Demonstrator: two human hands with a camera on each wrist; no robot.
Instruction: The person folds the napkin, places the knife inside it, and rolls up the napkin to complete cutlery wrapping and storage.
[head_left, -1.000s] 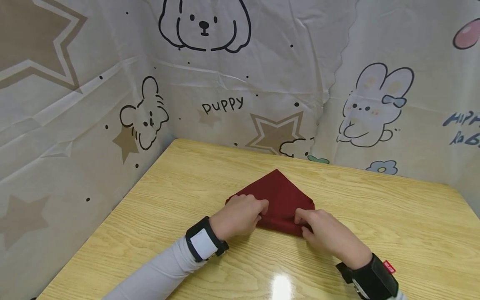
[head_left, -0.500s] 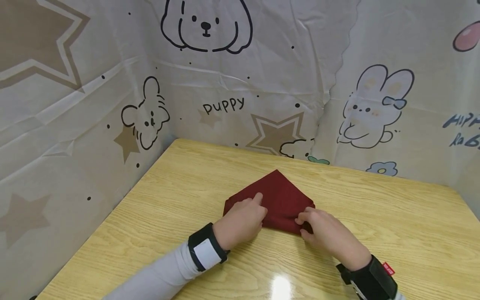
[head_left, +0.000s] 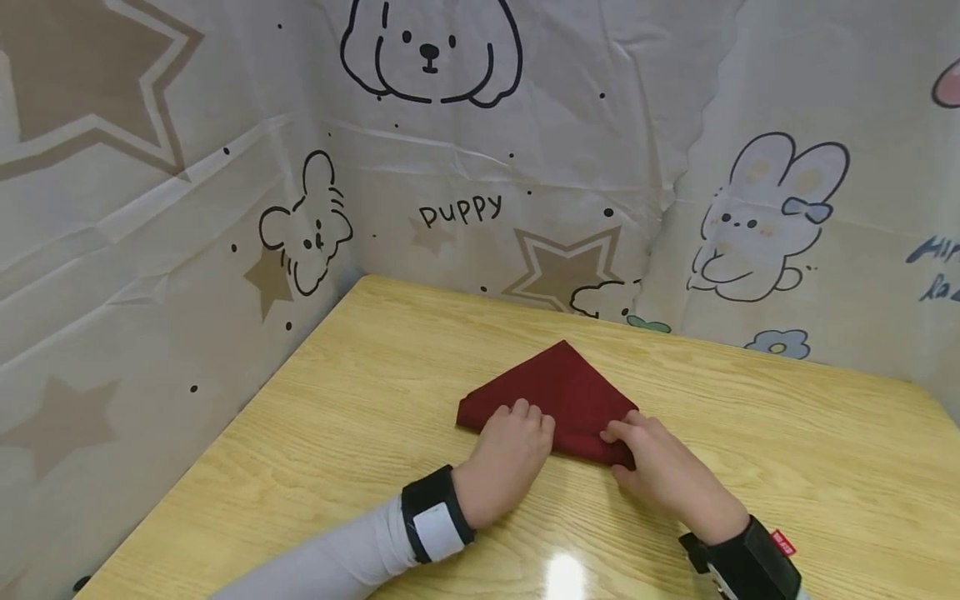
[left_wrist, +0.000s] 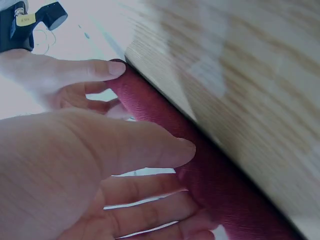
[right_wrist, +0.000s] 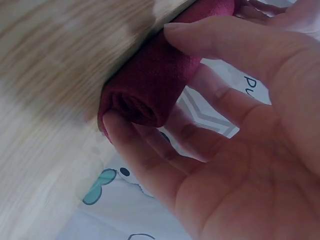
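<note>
A dark red cloth (head_left: 573, 383) lies on the table, its far part a flat point and its near edge rolled up. My left hand (head_left: 510, 462) holds the middle of the roll, with the thumb on the near side and curled fingers over the top. At the right end, my right hand (head_left: 667, 467) grips the roll between thumb and fingers. The right wrist view shows the spiral layers at the end of the rolled cloth (right_wrist: 155, 70), with a finger against them. In the left wrist view the rolled cloth (left_wrist: 155, 107) runs along the tabletop under both thumbs.
The yellow wood-grain table (head_left: 360, 375) extends on all sides of the cloth. Behind and to the left hangs a pale curtain (head_left: 465, 158) printed with cartoon animals and stars. Black bands (head_left: 438, 514) with devices circle both wrists.
My left hand has shifted right along the cloth; its index finger, stretched out half a second ago, is now curled over the roll. My right hand stays at the right end. The view has turned slightly left.
</note>
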